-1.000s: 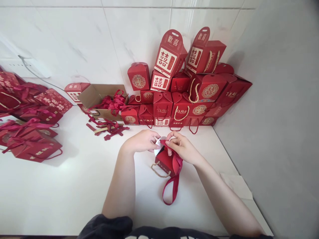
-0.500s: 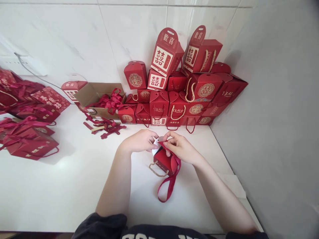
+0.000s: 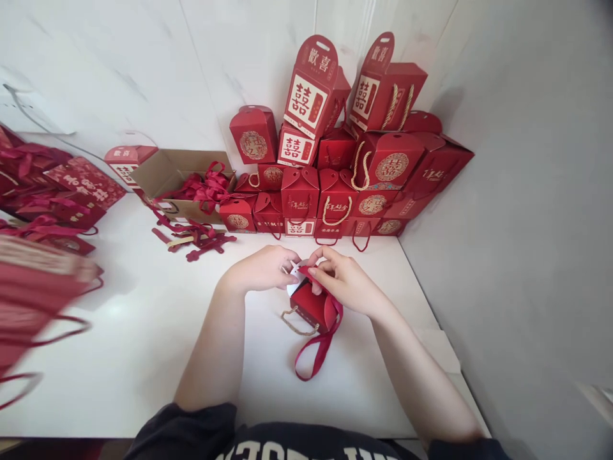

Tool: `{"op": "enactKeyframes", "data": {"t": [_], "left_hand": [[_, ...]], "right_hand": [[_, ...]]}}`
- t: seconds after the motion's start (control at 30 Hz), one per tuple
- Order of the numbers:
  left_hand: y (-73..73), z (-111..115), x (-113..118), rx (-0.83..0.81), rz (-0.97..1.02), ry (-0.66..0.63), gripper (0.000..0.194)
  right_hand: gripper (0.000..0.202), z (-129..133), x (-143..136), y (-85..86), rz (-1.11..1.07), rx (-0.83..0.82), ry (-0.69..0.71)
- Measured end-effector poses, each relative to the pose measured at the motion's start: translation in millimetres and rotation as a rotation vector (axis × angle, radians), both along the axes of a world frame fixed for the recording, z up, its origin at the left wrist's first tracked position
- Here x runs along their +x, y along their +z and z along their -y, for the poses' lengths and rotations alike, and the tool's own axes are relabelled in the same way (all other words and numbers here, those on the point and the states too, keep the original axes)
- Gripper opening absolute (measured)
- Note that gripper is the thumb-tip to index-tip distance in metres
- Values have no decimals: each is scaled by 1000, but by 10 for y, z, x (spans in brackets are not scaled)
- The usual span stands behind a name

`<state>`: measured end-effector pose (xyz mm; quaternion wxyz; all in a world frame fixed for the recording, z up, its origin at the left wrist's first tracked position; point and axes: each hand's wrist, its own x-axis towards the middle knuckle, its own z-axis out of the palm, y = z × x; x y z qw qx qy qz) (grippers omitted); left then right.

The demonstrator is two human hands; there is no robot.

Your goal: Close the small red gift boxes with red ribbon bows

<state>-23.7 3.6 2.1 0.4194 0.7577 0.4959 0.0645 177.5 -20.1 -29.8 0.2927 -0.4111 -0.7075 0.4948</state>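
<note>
A small red gift box (image 3: 310, 305) with a beige rope handle (image 3: 297, 329) sits on the white table in front of me. Its top flaps stand partly up, and one shows its white inner side. My left hand (image 3: 265, 267) is closed, fingers pinching that white-sided flap. On the other side, my right hand (image 3: 345, 280) pinches a red ribbon (image 3: 317, 358) at the box's top. From there the ribbon runs down the box's right side and lies in a loop on the table. The fingertips partly hide where ribbon and flaps meet.
Stacked red gift boxes (image 3: 301, 191) stand against the wall ahead. A cardboard box (image 3: 191, 211) of red ribbons is left of them, with several loose red strips (image 3: 194, 243) before it. Ribboned boxes (image 3: 67, 239) crowd the left, beside a blurred red bag-like item (image 3: 33, 300).
A blurred red item with cord handles has come in at the left edge. The view has shifted slightly. Both my hands keep almost the same grip on the flap and ribbon.
</note>
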Motion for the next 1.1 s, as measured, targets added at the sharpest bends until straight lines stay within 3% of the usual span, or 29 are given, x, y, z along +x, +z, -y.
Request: {"op": "enactKeyframes", "data": {"t": [0.17,0.33,0.57,0.77,0.93,1.1], "left_hand": [[3,21,49,38,-19,-36,11],[31,29,28,39,23,-65,17],[68,12,-28,-211,110,72,27],[0,-19,18,-124,101,73,16],[102,20,-103,-87,116,231,11],[218,83,-483,80,103,503,13]], "right_hand": [[5,-9,-52,-55,111,72,-36],[3,-13,-72,-105,182,132,-15],[3,-14,-55,-52,115,86,46],[4,-11,-29,-29,79,37,74],[16,-28,74,39,77,34,54],[19,-35,369,149,84,82,-64]]}}
